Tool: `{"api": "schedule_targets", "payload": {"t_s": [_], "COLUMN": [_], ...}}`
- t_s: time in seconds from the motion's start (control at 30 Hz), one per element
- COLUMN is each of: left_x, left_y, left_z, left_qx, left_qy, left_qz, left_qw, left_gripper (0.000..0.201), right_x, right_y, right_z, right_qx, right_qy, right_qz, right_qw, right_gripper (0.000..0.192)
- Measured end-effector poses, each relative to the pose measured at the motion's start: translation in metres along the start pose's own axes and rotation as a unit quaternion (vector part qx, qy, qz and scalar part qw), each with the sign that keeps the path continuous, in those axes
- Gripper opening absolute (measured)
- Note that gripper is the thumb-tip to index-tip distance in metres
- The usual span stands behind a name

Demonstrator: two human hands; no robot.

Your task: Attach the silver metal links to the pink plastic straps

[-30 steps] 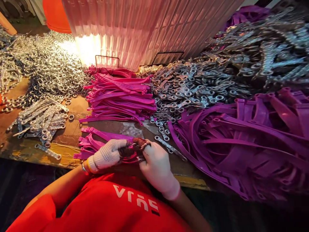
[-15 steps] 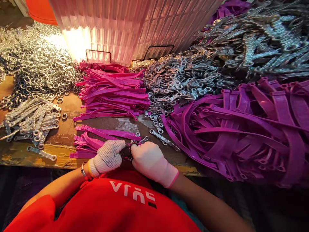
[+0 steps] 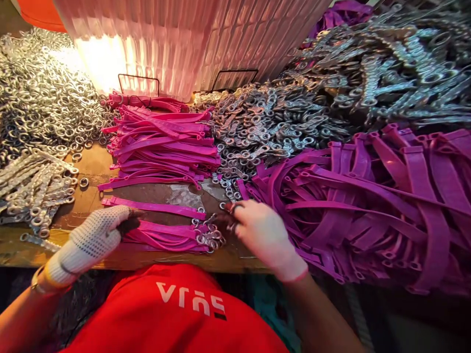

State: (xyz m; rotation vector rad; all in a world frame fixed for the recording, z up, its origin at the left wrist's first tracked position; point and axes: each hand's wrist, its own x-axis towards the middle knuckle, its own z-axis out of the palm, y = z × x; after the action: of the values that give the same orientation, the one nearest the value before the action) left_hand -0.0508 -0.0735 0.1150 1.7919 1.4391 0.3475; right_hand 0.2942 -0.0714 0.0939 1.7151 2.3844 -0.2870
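Observation:
My left hand (image 3: 97,235), in a white dotted glove with dark fingertips, is over the left ends of a row of magenta straps (image 3: 162,236). Its fingertips are blurred, so I cannot tell if they grip anything. A single magenta strap (image 3: 154,206) lies just behind that row. Metal ring-ended links (image 3: 210,237) are attached at the row's right ends. To their right is my right hand (image 3: 263,235), also gloved, thumb and fingers apart. Its dark fingertips are close to a small metal ring (image 3: 222,206); whether they touch it is unclear.
A pile of magenta straps (image 3: 165,142) lies further back. Heaped metal links (image 3: 268,117) and a tangle of purple straps (image 3: 353,196) fill the right. Loose metal rings (image 3: 55,98) and silvery links (image 3: 37,181) are at left. A ribbed translucent panel (image 3: 165,44) stands behind.
My hands have come apart from the dark-looking spot where they worked together: the left has moved left, the right moved right. The strap row's linked right ends now show between them.

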Motion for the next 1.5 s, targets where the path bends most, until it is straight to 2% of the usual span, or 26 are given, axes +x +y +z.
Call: {"api": "schedule_targets", "payload": {"t_s": [0.07, 0.1, 0.13, 0.2, 0.27, 0.3, 0.33, 0.37, 0.43, 0.5, 0.6, 0.7, 0.77, 0.83, 0.93, 1.03, 1.1, 1.13, 1.2, 1.27, 1.33, 1.4, 1.43, 1.5], "left_x": [0.007, 0.011, 0.016, 0.025, 0.032, 0.033, 0.034, 0.034, 0.032, 0.030, 0.026, 0.021, 0.017, 0.012, 0.005, 0.001, -0.001, -0.002, -0.002, -0.002, 0.000, 0.006, 0.012, 0.027], "left_y": [0.013, 0.020, 0.026, 0.036, 0.042, 0.043, 0.044, 0.045, 0.044, 0.044, 0.043, 0.044, 0.046, 0.047, 0.045, 0.041, 0.038, 0.038, 0.041, 0.047, 0.054, 0.060, 0.062, 0.062], "left_z": [0.019, 0.030, 0.039, 0.052, 0.058, 0.060, 0.061, 0.062, 0.065, 0.068, 0.074, 0.079, 0.083, 0.086, 0.087, 0.084, 0.082, 0.081, 0.082, 0.085, 0.089, 0.092, 0.092, 0.090], "left_qx": [-0.154, -0.259, -0.378, -0.566, -0.671, -0.698, -0.713, -0.716, -0.690, -0.631, -0.517, -0.439, -0.427, -0.440, -0.448, -0.367, -0.288, -0.267, -0.284, -0.363, -0.433, -0.463, -0.455, -0.380], "left_qy": [-0.024, -0.039, -0.054, -0.114, -0.160, -0.172, -0.174, -0.171, -0.156, -0.131, -0.089, -0.041, -0.018, -0.016, -0.061, -0.103, -0.093, -0.089, -0.097, -0.117, -0.117, -0.113, -0.118, -0.114], "left_qz": [-0.058, -0.099, -0.135, -0.179, -0.192, -0.191, -0.190, -0.189, -0.189, -0.194, -0.188, -0.167, -0.141, -0.113, -0.096, -0.068, -0.019, 0.001, 0.002, -0.037, -0.073, -0.086, -0.077, -0.014], "left_qw": [0.986, 0.960, 0.914, 0.796, 0.698, 0.668, 0.652, 0.650, 0.681, 0.739, 0.831, 0.882, 0.893, 0.891, 0.887, 0.922, 0.953, 0.960, 0.954, 0.923, 0.891, 0.875, 0.879, 0.918], "left_gripper": [0.035, 0.042, 0.049, 0.059, 0.060, 0.057, 0.052, 0.047, 0.037, 0.032, 0.027, 0.032, 0.034, 0.035, 0.035, 0.024, 0.014, 0.011, 0.011, 0.019, 0.028, 0.032, 0.032, 0.027], "right_x": [0.016, 0.024, 0.031, 0.040, 0.044, 0.043, 0.042, 0.040, 0.034, 0.026, 0.014, 0.007, 0.005, 0.003, -0.004, -0.012, -0.018, -0.020, -0.025, -0.030, -0.034, -0.036, -0.037, -0.037], "right_y": [0.011, 0.014, 0.015, 0.015, 0.017, 0.018, 0.020, 0.022, 0.023, 0.017, -0.009, -0.044, -0.064, -0.077, -0.083, -0.080, -0.077, -0.076, -0.075, -0.078, -0.081, -0.081, -0.079, -0.071], "right_z": [0.003, 0.005, 0.007, 0.014, 0.022, 0.025, 0.029, 0.032, 0.035, 0.032, 0.020, 0.011, 0.013, 0.019, 0.030, 0.035, 0.033, 0.031, 0.027, 0.024, 0.023, 0.024, 0.024, 0.026], "right_qx": [-0.073, -0.099, -0.116, -0.127, -0.114, -0.096, -0.071, -0.034, 0.078, 0.226, 0.405, 0.433, 0.404, 0.370, 0.325, 0.309, 0.300, 0.290, 0.243, 0.170, 0.120, 0.158, 0.205, 0.305], "right_qy": [0.031, 0.033, 0.031, 0.027, 0.029, 0.035, 0.050, 0.079, 0.157, 0.204, 0.170, 0.151, 0.156, 0.154, 0.146, 0.134, 0.124, 0.125, 0.155, 0.205, 0.247, 0.249, 0.238, 0.220], "right_qz": [0.045, 0.044, 0.034, 0.020, 0.025, 0.032, 0.040, 0.047, 0.039, 0.018, -0.016, -0.083, -0.123, -0.137, -0.129, -0.127, -0.136, -0.146, -0.165, -0.173, -0.143, -0.098, -0.075, -0.027], "right_qw": [0.996, 0.994, 0.992, 0.991, 0.993, 0.994, 0.995, 0.995, 0.984, 0.952, 0.899, 0.885, 0.893, 0.906, 0.925, 0.933, 0.936, 0.938, 0.943, 0.948, 0.951, 0.950, 0.946, 0.926], "right_gripper": [0.023, 0.023, 0.024, 0.025, 0.023, 0.021, 0.021, 0.021, 0.025, 0.028, 0.023, 0.021, 0.025, 0.031, 0.039, 0.039, 0.029, 0.022, 0.012, 0.011, 0.012, 0.019, 0.021, 0.024]}}
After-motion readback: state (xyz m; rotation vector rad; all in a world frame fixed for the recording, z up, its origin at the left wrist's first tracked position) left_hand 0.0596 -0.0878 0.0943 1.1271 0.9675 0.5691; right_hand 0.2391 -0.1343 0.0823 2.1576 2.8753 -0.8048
